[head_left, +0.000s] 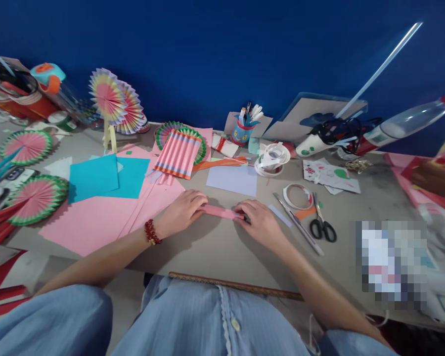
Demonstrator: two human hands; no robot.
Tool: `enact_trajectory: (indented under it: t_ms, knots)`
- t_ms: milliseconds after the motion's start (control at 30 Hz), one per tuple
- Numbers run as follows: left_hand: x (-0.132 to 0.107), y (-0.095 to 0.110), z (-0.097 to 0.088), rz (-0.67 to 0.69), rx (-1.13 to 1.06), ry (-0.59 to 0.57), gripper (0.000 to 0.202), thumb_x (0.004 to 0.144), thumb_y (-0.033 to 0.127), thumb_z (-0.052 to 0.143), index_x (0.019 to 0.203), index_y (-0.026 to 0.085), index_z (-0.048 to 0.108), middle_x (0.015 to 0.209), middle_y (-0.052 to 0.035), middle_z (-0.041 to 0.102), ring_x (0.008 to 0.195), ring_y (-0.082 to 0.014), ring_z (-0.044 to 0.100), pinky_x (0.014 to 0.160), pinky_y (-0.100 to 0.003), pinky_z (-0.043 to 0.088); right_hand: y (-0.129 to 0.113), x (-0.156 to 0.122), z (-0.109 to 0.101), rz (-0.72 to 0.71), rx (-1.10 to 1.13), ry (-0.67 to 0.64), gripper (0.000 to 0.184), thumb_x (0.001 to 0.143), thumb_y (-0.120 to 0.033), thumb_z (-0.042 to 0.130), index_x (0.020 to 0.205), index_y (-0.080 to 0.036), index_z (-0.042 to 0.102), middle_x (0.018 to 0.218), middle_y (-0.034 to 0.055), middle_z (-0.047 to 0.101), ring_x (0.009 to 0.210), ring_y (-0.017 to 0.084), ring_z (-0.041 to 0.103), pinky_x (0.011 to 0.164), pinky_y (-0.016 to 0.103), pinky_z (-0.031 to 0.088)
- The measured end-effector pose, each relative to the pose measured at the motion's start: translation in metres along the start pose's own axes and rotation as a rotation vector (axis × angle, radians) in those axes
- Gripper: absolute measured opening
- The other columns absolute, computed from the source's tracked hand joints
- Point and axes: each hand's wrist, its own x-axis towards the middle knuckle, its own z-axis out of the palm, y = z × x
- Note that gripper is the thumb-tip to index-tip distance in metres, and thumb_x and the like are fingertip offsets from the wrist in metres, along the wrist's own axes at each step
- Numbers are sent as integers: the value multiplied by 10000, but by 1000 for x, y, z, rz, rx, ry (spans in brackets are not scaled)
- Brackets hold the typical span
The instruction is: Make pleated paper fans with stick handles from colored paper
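**Pink Strip (221, 212) Held at Both Ends at Crowded Bench (207, 249)**

A person's left hand (183, 212) and right hand (258, 221) take opposite ends of the narrow paper at the centre of the frame. Each grip is nearly closed, fingers curled on one end, the middle left bare; whether the strip touches the bench cannot be told. The two-ended hold probably steadies it and makes it lie straight.

Right of centre lie one pair of scissors (321, 223), one knife (298, 223) and one flat tape roll (286, 199), seemingly placed for easy reach. Left of centre, two blue sheets (92, 179) rest on larger pink paper (89, 217), perhaps set aside to give the arms room.

By count: one pleated sheet (178, 153) and one pen cup (243, 133), upper centre; two green-edged fans (39, 198), far left; two pale-edged fans (107, 96), upper left, upright, likely to spare their pleats. Piled tape rolls (274, 159) beside the cup overlap too closely to count. Another person's hand (435, 180) blurs at the right edge.
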Motion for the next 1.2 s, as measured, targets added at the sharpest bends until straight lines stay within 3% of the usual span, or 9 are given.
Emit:
enact_trajectory:
  t_ms: [167, 300, 467, 567, 767, 900, 1200]
  knots:
    - [7, 5, -3, 20, 135, -121, 214, 968, 179, 468, 1156, 166, 570, 1110, -102, 595, 1050, -255, 532, 929, -416, 445, -5, 1, -5, -10, -79, -13, 138, 897, -161, 601, 1026, -208, 588, 1027, 73, 661, 975, 249, 584, 838, 357, 447]
    - [12, 7, -6, 50, 178, -158, 172, 952, 181, 490, 1096, 170, 583, 1069, -91, 578, 1012, -252, 526, 897, -395, 446, -9, 2, -7, -16, -147, -43, 87, 877, -148, 616, 926, -211, 583, 976, 70, 652, 931, 245, 579, 795, 344, 441]
    - [10, 9, -6, 60, 149, -123, 157, 954, 169, 480, 1097, 163, 543, 1102, -97, 583, 1036, -255, 526, 905, -401, 447, -13, 1, -5, 23, -82, -58, 131, 873, -124, 603, 969, -205, 566, 945, 50, 670, 899, 218, 604, 764, 310, 440]
    - [9, 9, -5, 73, 154, -109, 127, 959, 175, 480, 1064, 169, 553, 1051, -86, 592, 994, -247, 534, 877, -392, 457, -12, -1, -3, -28, -28, -20, 159, 890, -110, 568, 1010, -214, 578, 973, 44, 678, 933, 207, 600, 784, 304, 442]
    - [9, 13, -3, 144, 365, -14, 170, 962, 136, 441, 918, 173, 601, 946, -95, 589, 898, -255, 527, 826, -416, 458, -11, -7, -2, -125, -231, 133, 139, 946, -147, 508, 922, -200, 634, 945, 86, 659, 911, 239, 542, 810, 352, 419]
    - [0, 14, 5, 160, 422, 19, 196, 949, 112, 442, 877, 182, 609, 911, -102, 595, 862, -264, 529, 780, -427, 467, -12, -14, 4, -161, -313, 120, 168, 938, -117, 502, 903, -197, 646, 915, 86, 641, 867, 237, 518, 780, 348, 407]
    - [-18, 8, 17, 215, 426, -25, 197, 944, 112, 473, 1030, 190, 631, 1011, -98, 630, 920, -253, 564, 820, -417, 492, -7, -24, 15, -242, -334, 96, 164, 944, -120, 503, 942, -194, 649, 937, 79, 644, 889, 227, 518, 815, 338, 417]
